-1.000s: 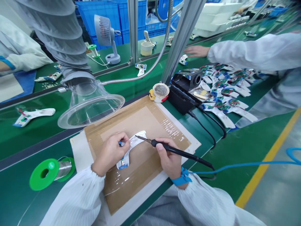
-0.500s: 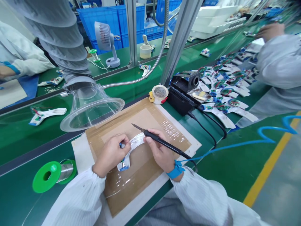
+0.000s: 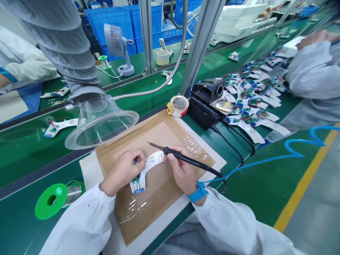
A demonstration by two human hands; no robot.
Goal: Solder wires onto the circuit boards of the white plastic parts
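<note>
My right hand is closed around the black handle of a soldering iron, whose tip points left above the board. Its thumb and fingertips also reach the end of a white curved plastic housing. That housing lies on the brown taped board, with a blue and metal part at its lower end. My left hand is closed in a pinch over the housing's left part. A bit of blue shows at those fingertips, but what they pinch is hidden. A blue wrist strap circles my right wrist.
A green solder wire spool lies left of the board. Over its far left corner hangs a clear extraction hood. A black soldering station and a round tip-cleaner pot stand behind. Several wired housings are heaped near a co-worker's sleeve.
The housing on the green belt at left has shifted right, partly behind the hood. The co-worker's hands at right have moved. My own hands stay almost in place.
</note>
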